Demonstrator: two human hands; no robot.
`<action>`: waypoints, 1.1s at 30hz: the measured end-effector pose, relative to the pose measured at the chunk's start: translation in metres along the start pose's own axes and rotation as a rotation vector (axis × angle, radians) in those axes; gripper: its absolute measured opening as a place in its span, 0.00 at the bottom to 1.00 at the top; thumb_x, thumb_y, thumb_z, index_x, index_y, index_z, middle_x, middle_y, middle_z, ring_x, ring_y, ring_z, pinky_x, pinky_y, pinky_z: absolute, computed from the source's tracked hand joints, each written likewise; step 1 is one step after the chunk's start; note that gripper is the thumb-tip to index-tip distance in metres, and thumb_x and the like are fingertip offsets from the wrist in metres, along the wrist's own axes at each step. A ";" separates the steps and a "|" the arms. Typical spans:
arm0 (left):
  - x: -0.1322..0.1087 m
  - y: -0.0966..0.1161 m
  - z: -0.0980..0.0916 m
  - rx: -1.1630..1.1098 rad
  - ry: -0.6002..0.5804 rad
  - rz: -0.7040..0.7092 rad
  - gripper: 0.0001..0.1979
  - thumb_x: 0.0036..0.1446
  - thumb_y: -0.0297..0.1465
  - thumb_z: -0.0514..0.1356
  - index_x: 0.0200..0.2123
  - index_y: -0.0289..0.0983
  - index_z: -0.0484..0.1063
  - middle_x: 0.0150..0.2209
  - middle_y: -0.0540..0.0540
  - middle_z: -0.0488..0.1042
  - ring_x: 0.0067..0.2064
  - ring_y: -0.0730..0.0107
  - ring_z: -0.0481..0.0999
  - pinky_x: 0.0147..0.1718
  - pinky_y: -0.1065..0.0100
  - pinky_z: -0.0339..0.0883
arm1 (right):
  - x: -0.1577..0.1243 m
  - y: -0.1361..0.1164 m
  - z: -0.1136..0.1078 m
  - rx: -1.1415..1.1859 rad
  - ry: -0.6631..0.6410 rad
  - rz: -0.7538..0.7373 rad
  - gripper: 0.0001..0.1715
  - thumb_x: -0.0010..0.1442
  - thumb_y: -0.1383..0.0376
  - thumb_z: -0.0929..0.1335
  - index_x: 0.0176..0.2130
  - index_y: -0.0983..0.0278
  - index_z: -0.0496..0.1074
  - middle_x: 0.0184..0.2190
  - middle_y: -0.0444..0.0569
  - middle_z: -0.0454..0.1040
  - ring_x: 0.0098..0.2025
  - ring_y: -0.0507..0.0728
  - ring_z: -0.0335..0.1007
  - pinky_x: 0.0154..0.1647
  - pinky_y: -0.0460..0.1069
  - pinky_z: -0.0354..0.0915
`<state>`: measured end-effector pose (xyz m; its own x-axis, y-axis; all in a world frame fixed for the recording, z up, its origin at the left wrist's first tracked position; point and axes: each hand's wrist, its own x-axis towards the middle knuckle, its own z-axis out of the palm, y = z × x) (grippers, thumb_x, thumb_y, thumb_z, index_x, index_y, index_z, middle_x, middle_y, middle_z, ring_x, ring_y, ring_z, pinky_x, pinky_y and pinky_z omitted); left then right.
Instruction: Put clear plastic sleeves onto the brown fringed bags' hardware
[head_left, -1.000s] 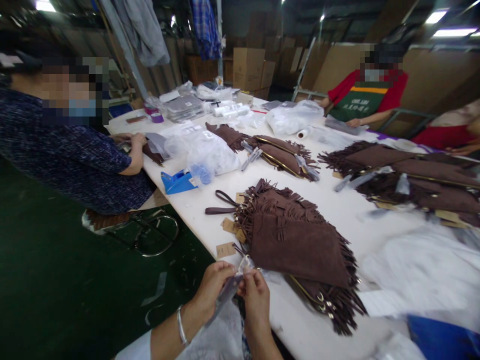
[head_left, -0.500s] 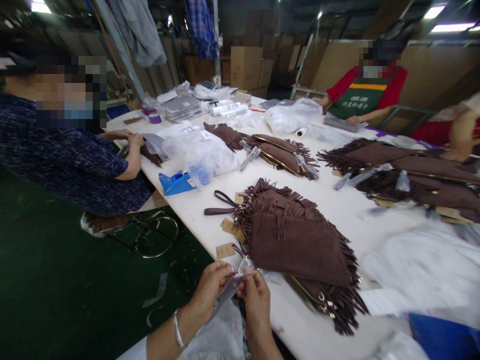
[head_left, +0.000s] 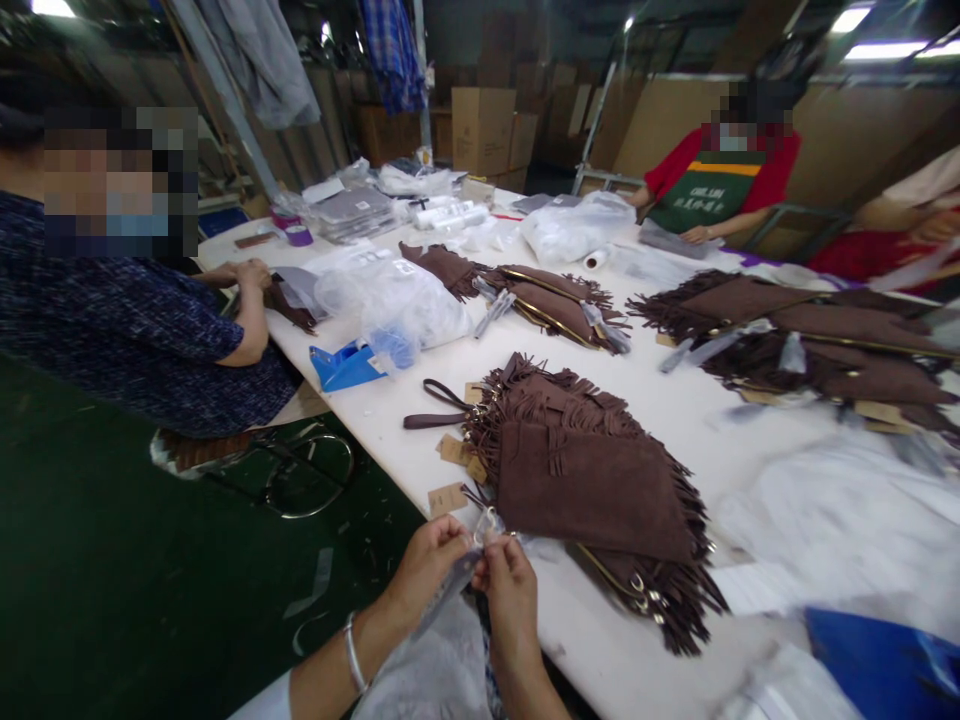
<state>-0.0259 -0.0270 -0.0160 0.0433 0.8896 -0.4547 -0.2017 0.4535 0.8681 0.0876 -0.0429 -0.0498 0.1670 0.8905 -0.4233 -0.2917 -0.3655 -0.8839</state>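
Our left hand (head_left: 433, 560) pinches the upper end of a grey, see-through sleeve (head_left: 450, 588) between thumb and fingers, while our right hand (head_left: 508, 588) grips the same end from the other side, its fingertips almost meeting the left's. We have the sleeve at the tabletop's (head_left: 386, 430) near left edge, just beside a pile of fringed brown bags (head_left: 592, 490), though what it wraps is too small for us to tell. Paper tags (head_left: 448, 499) and a wrist strap (head_left: 435, 420) stick out from the pile toward that edge.
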 end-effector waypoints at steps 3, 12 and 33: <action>0.004 -0.007 0.002 0.035 0.008 0.052 0.08 0.51 0.32 0.62 0.27 0.35 0.67 0.23 0.50 0.69 0.24 0.73 0.67 0.25 0.72 0.60 | -0.001 -0.001 -0.001 -0.002 -0.013 -0.005 0.23 0.55 0.47 0.67 0.28 0.63 0.65 0.16 0.38 0.64 0.18 0.48 0.58 0.20 0.43 0.57; 0.005 -0.006 0.004 0.219 0.067 0.121 0.07 0.51 0.32 0.60 0.26 0.35 0.67 0.24 0.49 0.68 0.27 0.72 0.66 0.27 0.72 0.59 | -0.001 -0.005 -0.008 0.049 -0.121 0.044 0.21 0.54 0.47 0.68 0.30 0.63 0.68 0.20 0.41 0.68 0.23 0.51 0.64 0.25 0.45 0.64; -0.005 0.012 0.014 -0.033 0.132 -0.123 0.09 0.42 0.32 0.64 0.25 0.34 0.68 0.22 0.46 0.74 0.23 0.68 0.72 0.25 0.69 0.65 | -0.004 -0.013 -0.012 -0.307 -0.103 -0.168 0.11 0.59 0.56 0.65 0.32 0.62 0.68 0.21 0.42 0.70 0.22 0.52 0.64 0.23 0.45 0.59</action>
<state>-0.0143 -0.0257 -0.0007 -0.0587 0.8115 -0.5814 -0.2348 0.5549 0.7981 0.1022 -0.0449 -0.0395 0.0884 0.9620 -0.2585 0.0312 -0.2621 -0.9645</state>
